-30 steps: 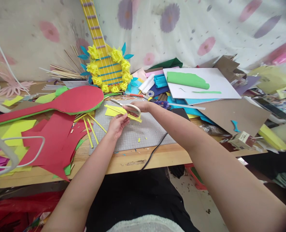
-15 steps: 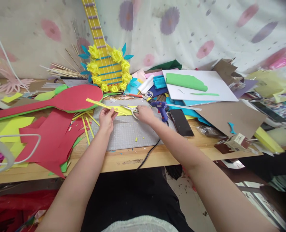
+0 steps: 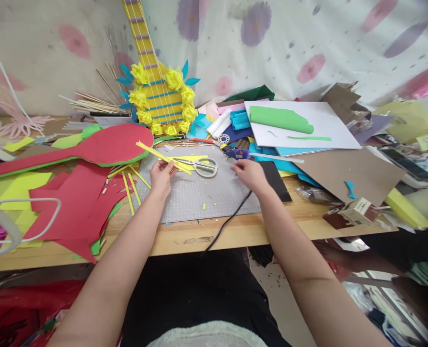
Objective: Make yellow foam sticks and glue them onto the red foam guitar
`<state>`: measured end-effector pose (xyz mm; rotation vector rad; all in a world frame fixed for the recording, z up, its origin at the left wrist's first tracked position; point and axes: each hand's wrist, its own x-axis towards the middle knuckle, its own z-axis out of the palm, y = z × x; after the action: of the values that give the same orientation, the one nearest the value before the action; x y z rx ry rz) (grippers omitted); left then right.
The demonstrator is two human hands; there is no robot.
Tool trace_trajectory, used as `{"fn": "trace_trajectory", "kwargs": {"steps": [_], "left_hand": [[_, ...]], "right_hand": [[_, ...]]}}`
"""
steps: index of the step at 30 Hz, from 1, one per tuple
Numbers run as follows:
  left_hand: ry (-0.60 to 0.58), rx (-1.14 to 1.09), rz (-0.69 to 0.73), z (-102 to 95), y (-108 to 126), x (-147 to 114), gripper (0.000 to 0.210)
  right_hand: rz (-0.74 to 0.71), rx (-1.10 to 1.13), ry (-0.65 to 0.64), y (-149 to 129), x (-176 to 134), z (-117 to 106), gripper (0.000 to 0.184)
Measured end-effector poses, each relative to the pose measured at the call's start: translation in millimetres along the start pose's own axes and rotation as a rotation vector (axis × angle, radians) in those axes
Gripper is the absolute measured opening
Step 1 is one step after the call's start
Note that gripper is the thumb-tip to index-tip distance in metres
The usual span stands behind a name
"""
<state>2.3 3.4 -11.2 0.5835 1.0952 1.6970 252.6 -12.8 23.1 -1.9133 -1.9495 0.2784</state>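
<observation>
Yellow strips in left hand, thin, straight; loop-handled scissors

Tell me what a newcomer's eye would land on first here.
Probably the yellow craft guitar, ringed with yellow flowers, at the back of the table. Next, the red, green-edged paddle shape lying in front of it, to the left. Then, nearer the middle, the left hand holding yellow strips beside the scissors.
</observation>
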Motion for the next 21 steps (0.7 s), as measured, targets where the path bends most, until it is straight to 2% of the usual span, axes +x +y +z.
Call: {"fn": "trace_trajectory", "kwargs": {"steps": [2,4,7,10,12,14,17,19,21], "left_hand": [[-0.01,0.009,0.003,0.9,-3,1,0.024],[-0.026,0.014,-0.002,1.7,-4,1,0.024],[-0.035,0.02,-0.015,1.6,-4,-1,0.021],[-0.034,0.041,-0.037,0.2,-1,-2,0.019],[-0.037,0.055,-0.049,-0.6,1,-2,0.019],[-0.04,0.063,-0.053,-0.7,2,-2,0.02],[-0.041,0.072,-0.049,-0.4,1,-1,0.02],[-0.047,0.079,-0.036,-0.5,0,0,0.02],[-0.051,0.097,-0.018,-1.1,-1,0,0.02]], "right_hand": [[0.129,-0.036,0.036,13,-2,-12,0.031],[0.154,-0.083,0.084,19,2,-14,0.038],[0.122,-0.143,0.108,22,18,-4,0.049],[0.172,-0.103,0.073,23,33,10,0.051],[0.218,-0.003,0.068,24,37,17,0.047],[0.243,0.158,0.137,23,34,19,0.045],[0.171,0.551,0.267,12,23,15,0.048],[0.041,0.787,0.196,-1,14,12,0.047],[-0.07,0.845,-0.014,-15,4,11,0.042]]}}
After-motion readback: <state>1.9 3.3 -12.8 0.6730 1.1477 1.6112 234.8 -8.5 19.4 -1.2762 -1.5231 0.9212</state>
